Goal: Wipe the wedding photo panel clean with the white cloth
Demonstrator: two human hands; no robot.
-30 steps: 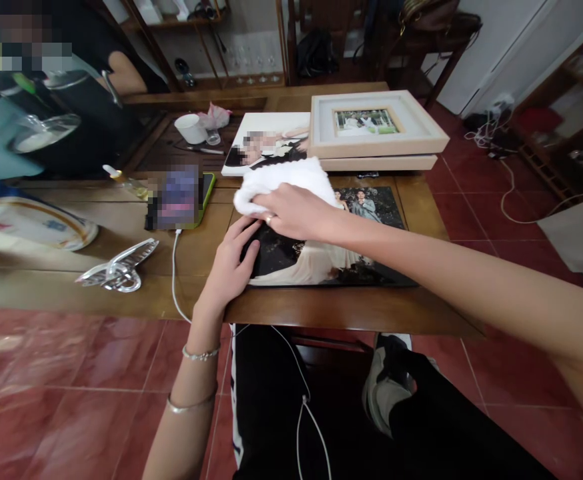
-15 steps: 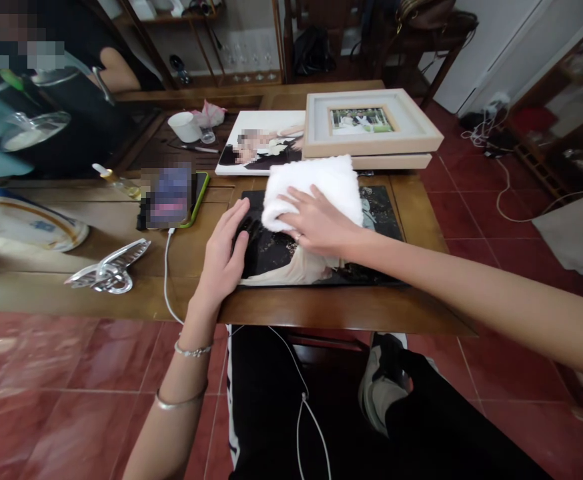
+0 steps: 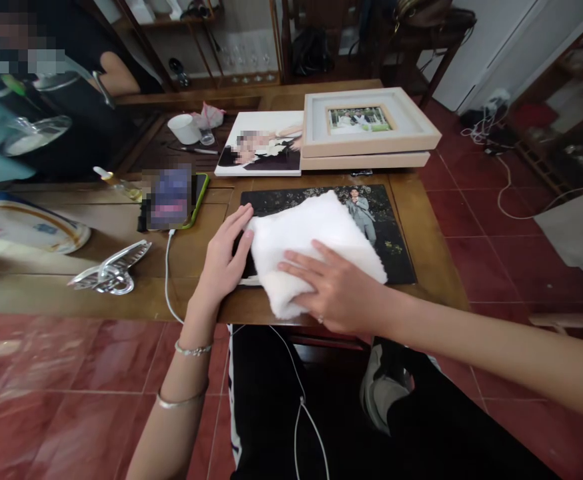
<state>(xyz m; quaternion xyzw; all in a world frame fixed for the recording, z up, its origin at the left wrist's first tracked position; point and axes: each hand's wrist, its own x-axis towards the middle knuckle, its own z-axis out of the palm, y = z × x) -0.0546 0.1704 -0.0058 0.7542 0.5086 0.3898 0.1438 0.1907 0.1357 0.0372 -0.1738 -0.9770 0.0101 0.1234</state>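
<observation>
The cloth (image 3: pixel 311 243) is white, thick and soft; it looks light and limp, folding wherever it is pressed, so a flat palm on top governs it better than a pinch at an edge. It lies spread over the left and middle of the photo (image 3: pixel 386 227), a flat dark glossy print on the table (image 3: pixel 431 267), and its near corner hangs past the photo's near edge. The photo seems stiff but thin, its sheen probably slippery and easily marked; it is best steadied at its border.

The right hand (image 3: pixel 344 290) lies flat on the cloth's near part, fingers spread wide and pointing left, pressing down and gripping nothing. The left hand (image 3: pixel 224 257) rests open at the photo's left edge, fingertips touching the cloth's left corner, palm on the table.

Beyond the photo lie a second print (image 3: pixel 261 143) and stacked frames (image 3: pixel 371 127). Left of the photo sits a phone (image 3: pixel 171 198) with its cable (image 3: pixel 167 280), further left a hair clip (image 3: pixel 111 270) and a plate (image 3: pixel 26 227). A cup (image 3: pixel 184 128) stands beyond the phone.
</observation>
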